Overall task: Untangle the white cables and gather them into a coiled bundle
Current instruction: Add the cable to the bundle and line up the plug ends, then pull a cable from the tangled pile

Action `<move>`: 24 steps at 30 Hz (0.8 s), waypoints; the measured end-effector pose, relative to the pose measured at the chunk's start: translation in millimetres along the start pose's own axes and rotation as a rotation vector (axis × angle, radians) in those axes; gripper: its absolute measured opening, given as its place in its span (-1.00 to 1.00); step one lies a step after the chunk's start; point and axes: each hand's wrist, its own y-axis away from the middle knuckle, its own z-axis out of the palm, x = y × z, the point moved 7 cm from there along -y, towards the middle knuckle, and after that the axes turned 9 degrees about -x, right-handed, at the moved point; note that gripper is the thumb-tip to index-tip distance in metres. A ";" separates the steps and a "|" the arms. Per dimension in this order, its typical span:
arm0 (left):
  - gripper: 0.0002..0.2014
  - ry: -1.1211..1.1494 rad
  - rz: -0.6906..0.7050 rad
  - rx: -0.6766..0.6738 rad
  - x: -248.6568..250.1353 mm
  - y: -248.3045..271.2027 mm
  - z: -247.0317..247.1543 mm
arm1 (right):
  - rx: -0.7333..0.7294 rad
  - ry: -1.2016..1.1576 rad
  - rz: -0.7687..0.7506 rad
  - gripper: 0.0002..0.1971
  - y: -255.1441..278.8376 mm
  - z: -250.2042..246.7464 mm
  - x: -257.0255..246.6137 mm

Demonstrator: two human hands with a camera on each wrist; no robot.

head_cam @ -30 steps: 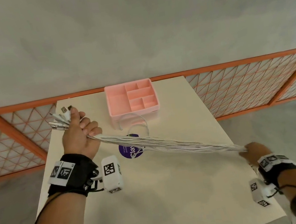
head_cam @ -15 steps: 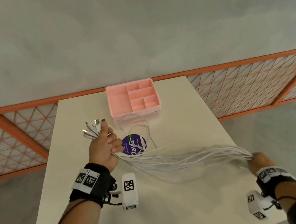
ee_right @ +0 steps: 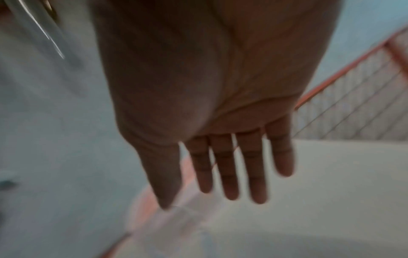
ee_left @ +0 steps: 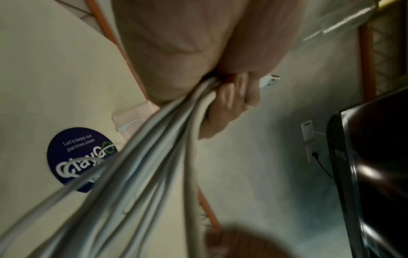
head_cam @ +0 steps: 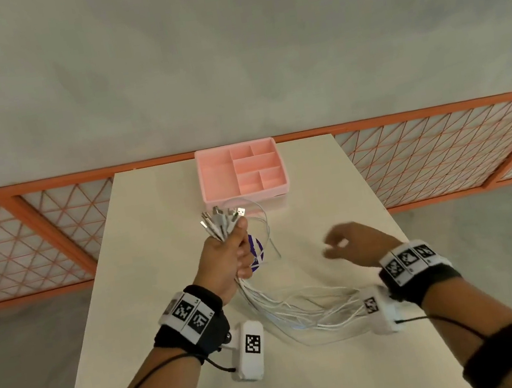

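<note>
My left hand [head_cam: 235,250] grips a bundle of white cables [head_cam: 303,313] just below their USB plugs [head_cam: 221,219], which fan upward out of the fist. In the left wrist view the curled fingers [ee_left: 223,108] wrap the cables [ee_left: 154,157]. The loose lengths hang down and sprawl across the table toward the right wrist. My right hand [head_cam: 346,245] hovers over the table to the right, holding nothing; in the right wrist view its fingers [ee_right: 229,165] are straight and spread.
A pink compartment tray [head_cam: 212,180] stands at the table's far edge, with one stray cable looping in front of it. A round purple sticker [ee_left: 75,157] lies on the cream table [head_cam: 160,276]. An orange mesh fence [head_cam: 435,152] runs behind.
The right hand let go of the cable ends and rose left over the table. The left hand moved right toward the centre, and the taut cables went slack onto the table.
</note>
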 end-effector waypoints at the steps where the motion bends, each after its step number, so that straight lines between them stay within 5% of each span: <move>1: -0.63 -0.027 -0.008 -0.010 -1.7 1.0 2.7 | 0.059 -0.144 -0.151 -0.61 6.2 -4.4 -36.6; 4: -0.70 -0.091 -0.007 -0.039 -1.4 6.6 10.2 | 0.116 -0.416 -0.485 -0.57 23.5 -3.6 -122.0; 7: -0.77 -0.172 0.004 -0.073 1.2 11.9 14.3 | 0.080 -0.442 -0.640 -0.38 29.0 9.8 -168.4; 11: -0.66 -0.289 0.012 -0.078 1.7 17.3 12.3 | 0.125 -0.331 -0.657 -0.44 25.0 15.2 -190.5; 24: -0.81 -0.453 0.028 -0.012 -8.7 14.4 3.3 | 0.353 -0.338 -0.563 -0.92 23.2 26.6 -186.5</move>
